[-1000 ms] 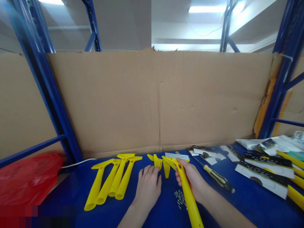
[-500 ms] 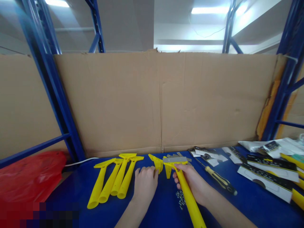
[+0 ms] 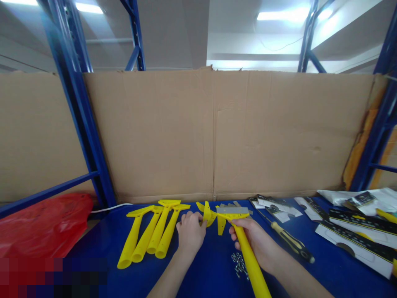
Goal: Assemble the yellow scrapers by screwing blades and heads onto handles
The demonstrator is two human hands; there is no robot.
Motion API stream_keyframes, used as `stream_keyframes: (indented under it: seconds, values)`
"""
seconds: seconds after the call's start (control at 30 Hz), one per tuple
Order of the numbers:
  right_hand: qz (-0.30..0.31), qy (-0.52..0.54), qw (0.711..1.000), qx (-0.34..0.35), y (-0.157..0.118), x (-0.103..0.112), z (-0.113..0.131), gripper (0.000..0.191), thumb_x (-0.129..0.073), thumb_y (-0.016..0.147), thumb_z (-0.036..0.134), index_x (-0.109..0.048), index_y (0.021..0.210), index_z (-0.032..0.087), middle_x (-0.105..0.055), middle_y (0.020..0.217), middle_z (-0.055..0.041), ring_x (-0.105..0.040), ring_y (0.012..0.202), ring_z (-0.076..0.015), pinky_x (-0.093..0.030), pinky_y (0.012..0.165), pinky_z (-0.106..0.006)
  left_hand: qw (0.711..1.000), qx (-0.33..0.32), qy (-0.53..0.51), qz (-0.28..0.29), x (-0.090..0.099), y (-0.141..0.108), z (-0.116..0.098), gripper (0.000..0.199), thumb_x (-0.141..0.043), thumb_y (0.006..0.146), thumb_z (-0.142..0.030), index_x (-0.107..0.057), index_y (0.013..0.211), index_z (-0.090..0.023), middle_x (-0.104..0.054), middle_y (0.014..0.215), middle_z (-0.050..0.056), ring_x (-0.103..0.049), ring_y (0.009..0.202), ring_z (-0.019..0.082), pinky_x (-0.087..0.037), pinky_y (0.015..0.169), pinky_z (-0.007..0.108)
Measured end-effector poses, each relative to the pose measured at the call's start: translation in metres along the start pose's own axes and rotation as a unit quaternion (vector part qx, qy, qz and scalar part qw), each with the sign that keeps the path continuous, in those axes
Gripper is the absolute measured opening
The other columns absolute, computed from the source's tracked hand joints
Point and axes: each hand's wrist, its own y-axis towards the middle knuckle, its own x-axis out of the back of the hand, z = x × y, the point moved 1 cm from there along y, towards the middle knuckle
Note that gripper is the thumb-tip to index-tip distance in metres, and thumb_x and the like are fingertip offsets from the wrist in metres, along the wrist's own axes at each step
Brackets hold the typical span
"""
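My right hand point(image 3: 254, 240) is wrapped round the neck of a yellow scraper point(image 3: 248, 252), whose handle points toward me. A flat grey metal blade point(image 3: 232, 210) lies across the scraper's head. With curled fingers, my left hand point(image 3: 191, 232) pinches a small yellow plastic piece point(image 3: 206, 212), tilted up from a little pile of similar pieces. Another yellow piece point(image 3: 221, 225) lies just below the scraper's head. Several loose blades point(image 3: 235, 204) lie behind the head. To the left of my left hand, several yellow scraper handles point(image 3: 151, 231) lie side by side.
Small screws point(image 3: 238, 265) lie scattered by the scraper handle. A screwdriver point(image 3: 291, 240) rests right of my right hand. Black-and-white card packages point(image 3: 356, 248) cover the right side. A red plastic bag point(image 3: 43, 223) sits at left. A cardboard wall point(image 3: 155, 136) closes off the back.
My left fingers have closed on a yellow piece and tipped it up from the pile. The right hand keeps hold of the scraper. The view has shifted slightly left.
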Motion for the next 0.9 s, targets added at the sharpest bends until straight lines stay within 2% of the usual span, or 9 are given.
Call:
stream_keyframes:
  seconds: [0.13, 0.23, 0.37, 0.5, 0.57, 0.63, 0.73, 0.8, 0.9]
  values:
    - [-0.004, 0.003, 1.000, 0.000, 0.000, 0.000, -0.001, 0.006, -0.053, 0.081, 0.016, -0.057, 0.077, 0.014, -0.059, 0.056, -0.0009, -0.052, 0.044, -0.0086, -0.042, 0.040, -0.017, 0.992, 0.018, -0.123, -0.017, 0.000, 0.006, 0.015, 0.013, -0.055, 0.077, -0.022, -0.068, 0.077, -0.020, -0.070, 0.084, 0.004, -0.063, 0.086, 0.021, -0.043, 0.076, 0.033]
    - [-0.004, 0.002, 1.000, -0.005, 0.000, 0.000, -0.002, 0.006, -0.052, 0.080, 0.017, -0.057, 0.078, 0.014, -0.059, 0.056, -0.0009, -0.051, 0.043, -0.0086, -0.041, 0.039, -0.017, 0.978, -0.006, -0.192, -0.079, 0.003, 0.007, 0.021, 0.016, -0.055, 0.078, -0.029, -0.067, 0.073, -0.019, -0.069, 0.073, 0.003, -0.063, 0.072, 0.019, -0.045, 0.068, 0.029]
    - [0.004, -0.001, 1.000, -0.008, 0.000, 0.000, -0.003, 0.007, -0.052, 0.080, 0.016, -0.057, 0.077, 0.014, -0.059, 0.056, -0.0008, -0.051, 0.043, -0.0081, -0.041, 0.039, -0.017, 0.956, -0.017, -0.252, -0.149, 0.009, 0.005, 0.023, 0.025, -0.053, 0.079, -0.040, -0.064, 0.075, -0.019, -0.067, 0.068, 0.003, -0.062, 0.063, 0.019, -0.046, 0.062, 0.030]
    - [0.010, -0.004, 1.000, -0.002, -0.001, -0.001, -0.003, 0.006, -0.052, 0.080, 0.015, -0.056, 0.077, 0.014, -0.059, 0.055, 0.0002, -0.050, 0.044, -0.0079, -0.042, 0.040, -0.017, 0.930, 0.018, -0.328, -0.167, 0.011, 0.006, 0.026, 0.030, -0.053, 0.076, -0.047, -0.061, 0.082, -0.018, -0.064, 0.067, 0.002, -0.059, 0.049, 0.017, -0.045, 0.051, 0.028]
    - [0.012, -0.005, 1.000, -0.001, -0.002, -0.001, -0.003, 0.005, -0.052, 0.080, 0.015, -0.056, 0.077, 0.015, -0.059, 0.056, 0.0002, -0.050, 0.044, -0.0080, -0.042, 0.040, -0.017, 0.918, 0.020, -0.355, -0.172, 0.015, 0.006, 0.027, 0.034, -0.055, 0.073, -0.049, -0.060, 0.084, -0.018, -0.061, 0.063, 0.000, -0.059, 0.049, 0.017, -0.045, 0.049, 0.027]
    - [0.011, -0.006, 1.000, -0.002, -0.002, -0.001, -0.003, 0.006, -0.052, 0.081, 0.016, -0.056, 0.077, 0.015, -0.059, 0.056, 0.0000, -0.050, 0.044, -0.0081, -0.042, 0.040, -0.017, 0.918, 0.014, -0.346, -0.193, 0.021, 0.006, 0.027, 0.035, -0.057, 0.072, -0.051, -0.061, 0.083, -0.018, -0.059, 0.058, -0.001, -0.060, 0.051, 0.018, -0.045, 0.050, 0.027]
    - [0.010, -0.005, 1.000, -0.004, -0.002, 0.000, -0.004, 0.005, -0.052, 0.081, 0.016, -0.057, 0.079, 0.014, -0.059, 0.056, 0.0000, -0.051, 0.044, -0.0084, -0.042, 0.040, -0.017, 0.934, -0.019, -0.270, -0.232, 0.033, 0.003, 0.024, 0.031, -0.057, 0.073, -0.050, -0.063, 0.078, -0.019, -0.058, 0.056, -0.001, -0.057, 0.051, 0.016, -0.045, 0.054, 0.027]
    - [0.011, -0.005, 1.000, -0.007, 0.000, 0.000, -0.005, 0.005, -0.052, 0.080, 0.015, -0.057, 0.080, 0.014, -0.059, 0.055, -0.0002, -0.050, 0.042, -0.0085, -0.041, 0.039, -0.018, 0.945, -0.076, -0.224, -0.225, 0.037, 0.000, 0.020, 0.027, -0.055, 0.077, -0.045, -0.065, 0.081, -0.020, -0.057, 0.057, -0.002, -0.054, 0.052, 0.015, -0.044, 0.057, 0.026]
    - [0.011, -0.004, 1.000, -0.009, 0.001, 0.001, -0.006, 0.005, -0.053, 0.079, 0.016, -0.057, 0.077, 0.014, -0.059, 0.055, -0.0010, -0.050, 0.041, -0.0083, -0.040, 0.038, -0.018, 0.960, -0.151, -0.160, -0.175, 0.037, -0.006, 0.012, 0.023, -0.051, 0.081, -0.036, -0.066, 0.084, -0.020, -0.057, 0.059, -0.001, -0.052, 0.053, 0.013, -0.041, 0.058, 0.025]
